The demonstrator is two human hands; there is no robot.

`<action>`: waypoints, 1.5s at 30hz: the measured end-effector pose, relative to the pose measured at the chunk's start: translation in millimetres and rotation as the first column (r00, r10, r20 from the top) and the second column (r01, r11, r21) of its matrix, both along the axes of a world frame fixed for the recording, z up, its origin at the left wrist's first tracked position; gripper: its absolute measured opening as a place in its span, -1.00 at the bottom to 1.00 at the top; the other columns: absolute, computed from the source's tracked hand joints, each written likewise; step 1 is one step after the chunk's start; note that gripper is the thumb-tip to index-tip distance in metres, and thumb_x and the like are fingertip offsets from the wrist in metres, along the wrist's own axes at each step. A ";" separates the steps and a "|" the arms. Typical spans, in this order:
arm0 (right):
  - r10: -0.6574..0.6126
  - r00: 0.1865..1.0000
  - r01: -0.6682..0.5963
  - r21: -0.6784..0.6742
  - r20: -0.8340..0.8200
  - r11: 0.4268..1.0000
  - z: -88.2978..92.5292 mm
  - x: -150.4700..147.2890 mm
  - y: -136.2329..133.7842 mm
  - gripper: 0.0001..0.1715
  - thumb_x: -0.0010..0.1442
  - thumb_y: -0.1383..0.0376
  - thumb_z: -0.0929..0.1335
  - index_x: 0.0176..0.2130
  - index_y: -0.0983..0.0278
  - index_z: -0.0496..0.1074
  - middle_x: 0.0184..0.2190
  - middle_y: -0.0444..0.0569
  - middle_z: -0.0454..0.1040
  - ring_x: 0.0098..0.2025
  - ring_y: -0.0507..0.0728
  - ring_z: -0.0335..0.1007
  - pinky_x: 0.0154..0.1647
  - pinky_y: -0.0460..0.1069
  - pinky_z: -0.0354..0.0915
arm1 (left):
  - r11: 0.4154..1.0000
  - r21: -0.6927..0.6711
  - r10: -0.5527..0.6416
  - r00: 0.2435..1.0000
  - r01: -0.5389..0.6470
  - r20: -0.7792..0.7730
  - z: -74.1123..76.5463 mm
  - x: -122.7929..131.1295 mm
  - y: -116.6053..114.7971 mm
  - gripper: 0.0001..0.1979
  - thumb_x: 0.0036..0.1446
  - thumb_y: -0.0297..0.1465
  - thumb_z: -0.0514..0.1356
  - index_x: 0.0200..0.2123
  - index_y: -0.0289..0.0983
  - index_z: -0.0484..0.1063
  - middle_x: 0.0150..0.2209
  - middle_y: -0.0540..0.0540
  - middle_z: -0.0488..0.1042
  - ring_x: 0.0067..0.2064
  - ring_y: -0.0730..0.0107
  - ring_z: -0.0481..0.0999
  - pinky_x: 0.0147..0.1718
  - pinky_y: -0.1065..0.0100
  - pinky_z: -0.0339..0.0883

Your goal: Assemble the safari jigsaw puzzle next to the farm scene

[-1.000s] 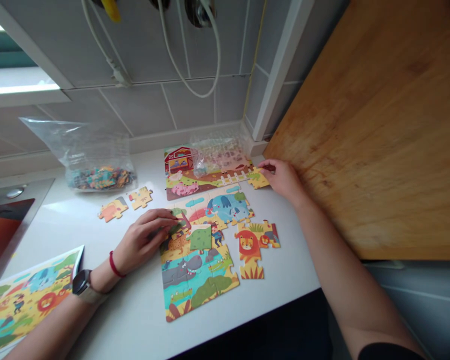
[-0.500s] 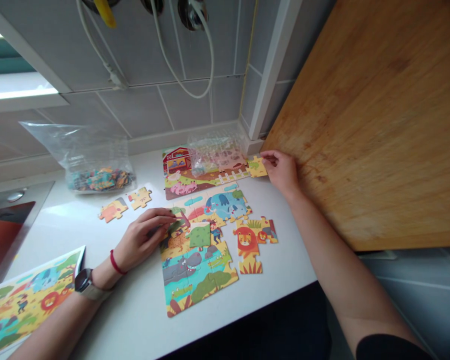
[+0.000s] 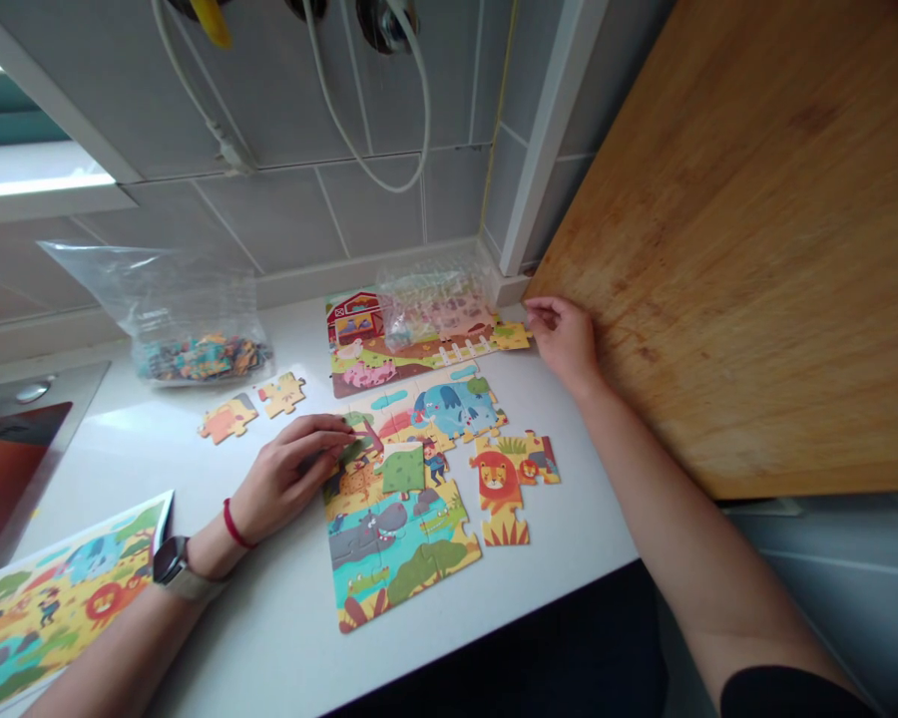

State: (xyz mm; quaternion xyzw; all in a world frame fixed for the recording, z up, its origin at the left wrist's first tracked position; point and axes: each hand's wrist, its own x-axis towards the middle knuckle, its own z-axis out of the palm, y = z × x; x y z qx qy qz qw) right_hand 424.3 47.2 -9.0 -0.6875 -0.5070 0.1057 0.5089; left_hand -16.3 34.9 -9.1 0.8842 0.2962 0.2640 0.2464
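My left hand (image 3: 295, 469) lies with its fingers loosely stretched over the left edge of the partly joined animal puzzle (image 3: 419, 568). On that puzzle rests a loose green piece (image 3: 403, 468). My right hand (image 3: 565, 339) is at the right end of the farm picture (image 3: 366, 374), its fingers curled but apart. Just beyond its fingertips a yellow and green puzzle piece (image 3: 510, 336) lies at the picture's corner; whether a fingertip still touches it is hard to see. A joined group of lion pieces (image 3: 500, 479) sits right of the animal puzzle.
Two loose pieces, an orange one (image 3: 228, 417) and a yellowish one (image 3: 282, 395), lie left of the puzzle. Behind them stands a clear bag of pieces (image 3: 202, 357). Another clear bag (image 3: 434, 299) covers part of the farm picture. A printed picture (image 3: 67, 588) lies front left. A wooden board (image 3: 755, 249) leans at right.
The yellow and green piece, tilted at my right fingertips before, now lies flatter at the farm picture's corner, and those fingers have loosened. My left hand stays in place.
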 end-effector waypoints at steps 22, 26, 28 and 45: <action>0.704 0.694 -0.661 -0.251 0.151 0.707 23.7 -109.4 -50.5 -0.74 0.31 0.14 0.46 -0.07 0.22 0.60 -0.09 0.03 0.59 -0.06 0.19 0.54 0.03 0.09 0.45 | 0.981 -0.001 0.194 0.979 -0.195 0.063 -2.5 -4.0 -4.2 -0.73 0.45 -0.43 0.04 0.10 -0.23 0.45 0.00 -0.16 0.59 0.05 0.22 0.57 0.06 0.22 0.42; 0.776 0.558 -0.632 -0.456 0.294 0.627 22.6 -150.1 -76.4 -0.24 0.01 -0.10 0.62 0.04 0.29 0.55 0.00 0.13 0.50 0.07 0.35 0.44 0.11 0.24 0.44 | 0.985 0.024 0.167 0.982 -0.170 0.082 -3.3 -2.7 -4.4 -0.74 0.44 -0.47 0.06 0.10 -0.22 0.43 -0.03 -0.15 0.60 0.02 0.24 0.56 0.03 0.21 0.42; 0.770 0.550 -0.594 -0.496 0.324 0.633 22.2 -158.3 -82.0 -0.23 -0.01 -0.09 0.63 0.02 0.29 0.53 0.03 0.16 0.48 0.08 0.39 0.41 0.09 0.26 0.45 | 0.987 0.033 0.157 0.984 -0.160 0.084 -3.8 -2.0 -4.0 -0.73 0.43 -0.48 0.07 0.11 -0.22 0.43 -0.03 -0.16 0.59 0.01 0.24 0.55 0.02 0.19 0.42; 0.646 0.749 -0.660 -0.247 -0.147 0.709 22.0 -115.3 -51.3 -0.73 0.32 0.09 0.42 -0.14 0.19 0.65 -0.18 0.02 0.66 -0.17 0.18 0.58 -0.14 0.04 0.47 | 0.995 0.090 -0.030 1.000 0.031 -0.007 0.4 -3.2 -2.1 -0.74 0.33 -0.49 0.10 -0.04 -0.20 0.55 -0.02 -0.19 0.59 0.02 0.16 0.50 0.04 0.07 0.41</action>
